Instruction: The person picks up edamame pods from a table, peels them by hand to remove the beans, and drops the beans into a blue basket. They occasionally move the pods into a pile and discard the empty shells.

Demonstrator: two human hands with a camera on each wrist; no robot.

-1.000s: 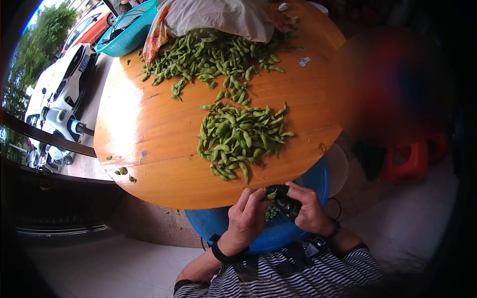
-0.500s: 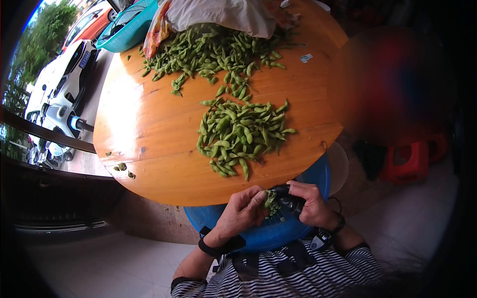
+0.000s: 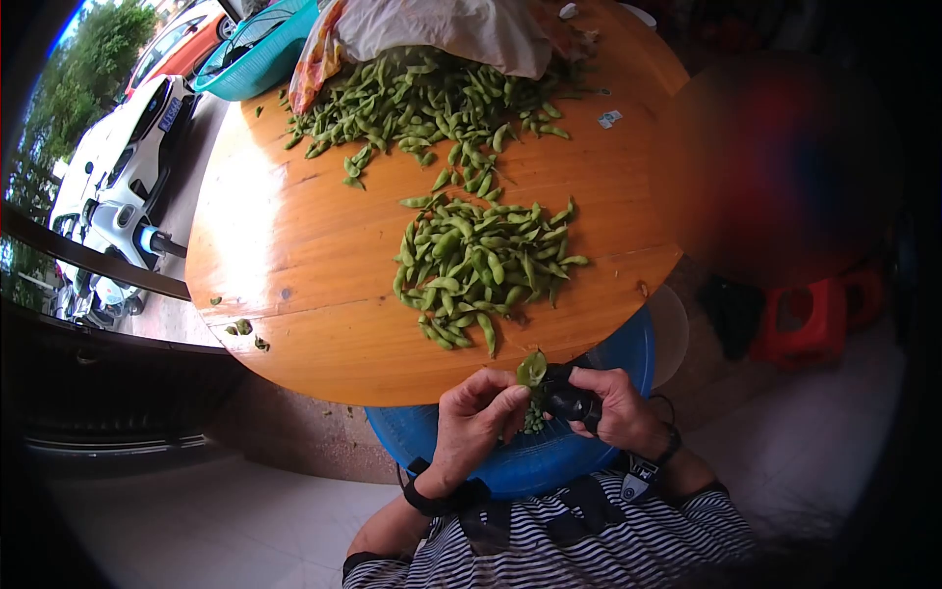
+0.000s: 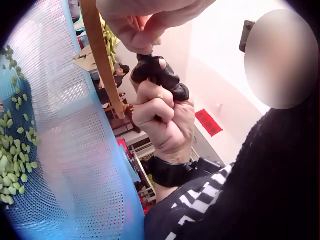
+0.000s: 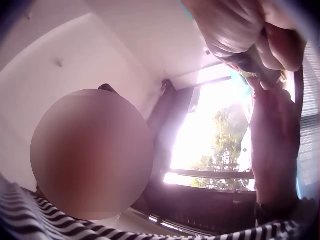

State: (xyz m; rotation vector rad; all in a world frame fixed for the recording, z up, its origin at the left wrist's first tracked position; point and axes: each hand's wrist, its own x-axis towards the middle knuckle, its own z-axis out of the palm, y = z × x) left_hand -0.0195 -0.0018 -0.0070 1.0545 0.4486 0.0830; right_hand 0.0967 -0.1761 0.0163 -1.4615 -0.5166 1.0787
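In the head view, my left hand (image 3: pixel 476 412) pinches a split green soybean pod (image 3: pixel 531 369) between thumb and fingertips. My right hand (image 3: pixel 613 412) is beside it, fingers curled, with black coverings (image 3: pixel 572 404) on thumb and forefinger whose tips meet the pod's side. Both hands are over a blue mesh basin (image 3: pixel 392 444). Shelled green beans (image 4: pixel 12 167) lie in that basin in the left wrist view. A small heap of whole pods (image 3: pixel 481 265) sits on the wooden table (image 3: pixel 324 265) in front of the hands. Fingers partly hide the pod's lower end.
A larger pile of pods (image 3: pixel 412 108) lies farther back, partly under a white cloth-like cover (image 3: pixel 442 34). At the back left is a turquoise basket (image 3: pixel 250 69). Pod scraps (image 3: pixel 240 327) dot the table's left edge. A red stool (image 3: pixel 805 319) stands right, and vehicles are outside.
The pod, first low between both hands, has split and now stands upright in my left fingertips. My left hand has turned, bringing its thumb into view. The heaps have stayed put.
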